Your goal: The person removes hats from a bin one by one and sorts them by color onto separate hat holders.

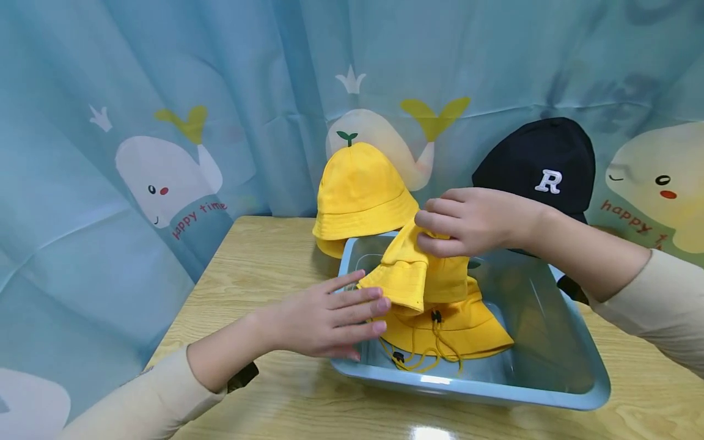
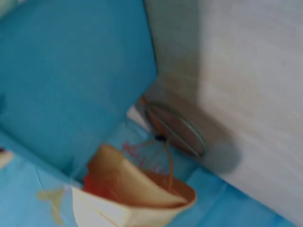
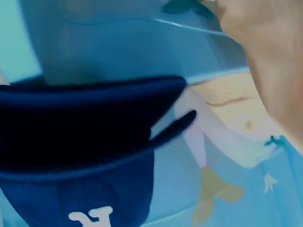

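My right hand (image 1: 467,223) grips the crown of a yellow bucket hat (image 1: 404,284) and holds it over a blue plastic bin (image 1: 577,400). The hat's brim hangs toward my left hand (image 1: 324,321). That left hand has its fingers straight, with the fingertips over the brim; whether they touch it, I cannot tell. Beneath, inside the bin, lies yellow hat fabric with a wide brim (image 1: 473,336), along with cords and black toggles. A small green sprout (image 1: 473,264) shows beside the held hat. The right wrist view shows part of the right hand (image 3: 270,61).
Behind the bin's left corner stands a yellow bucket hat (image 1: 360,189) with a green sprout. A black cap (image 1: 550,165) with a white R is behind at the right. The wooden table (image 1: 264,263) meets a blue curtain (image 1: 247,110). A thin-rimmed round object (image 2: 175,130) shows in the left wrist view.
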The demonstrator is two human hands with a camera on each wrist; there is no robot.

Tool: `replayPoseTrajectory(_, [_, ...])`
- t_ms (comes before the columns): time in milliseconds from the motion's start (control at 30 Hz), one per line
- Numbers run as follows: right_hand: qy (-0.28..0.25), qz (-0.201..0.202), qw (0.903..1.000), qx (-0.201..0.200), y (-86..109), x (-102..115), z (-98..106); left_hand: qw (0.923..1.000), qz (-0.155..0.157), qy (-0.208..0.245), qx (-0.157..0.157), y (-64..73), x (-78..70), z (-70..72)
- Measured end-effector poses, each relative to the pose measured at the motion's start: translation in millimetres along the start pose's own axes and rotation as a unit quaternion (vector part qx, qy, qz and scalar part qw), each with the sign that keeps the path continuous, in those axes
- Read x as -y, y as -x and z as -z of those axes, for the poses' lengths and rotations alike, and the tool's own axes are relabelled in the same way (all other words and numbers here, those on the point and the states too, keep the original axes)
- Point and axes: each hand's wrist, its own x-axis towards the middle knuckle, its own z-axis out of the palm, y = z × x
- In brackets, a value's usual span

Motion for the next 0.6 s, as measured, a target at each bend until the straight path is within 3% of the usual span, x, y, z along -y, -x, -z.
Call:
replayPoseTrajectory(133, [-0.015,-0.025,0.9976,-0.062,-4.1,-6,3,0.9981,0.059,0.007,-0.018,3.5,15.8,-1.1])
replayPoseTrajectory(233, [-0.020,-0.042,0.9939,-0.100,-6.6,-10,5,0.9926,0.108,0.053,-0.017,6.4,25.8,-5.8])
replayPoseTrajectory(367, [-0.015,-0.070,0.9881,-0.136,-10.5,-17,5,0.9768,0.176,0.120,0.019,7.2,34.1,-12.0])
replayPoseTrajectory(467, [-0.001,-0.090,0.9819,-0.166,-15.5,-20,2,0.9682,0.207,0.132,0.050,3.8,36.1,-14.0])
replayPoseTrajectory(600, [0.034,-0.108,0.9711,-0.210,-22.2,-20,-5,0.9550,0.256,0.135,0.066,-4.6,33.5,-15.4])
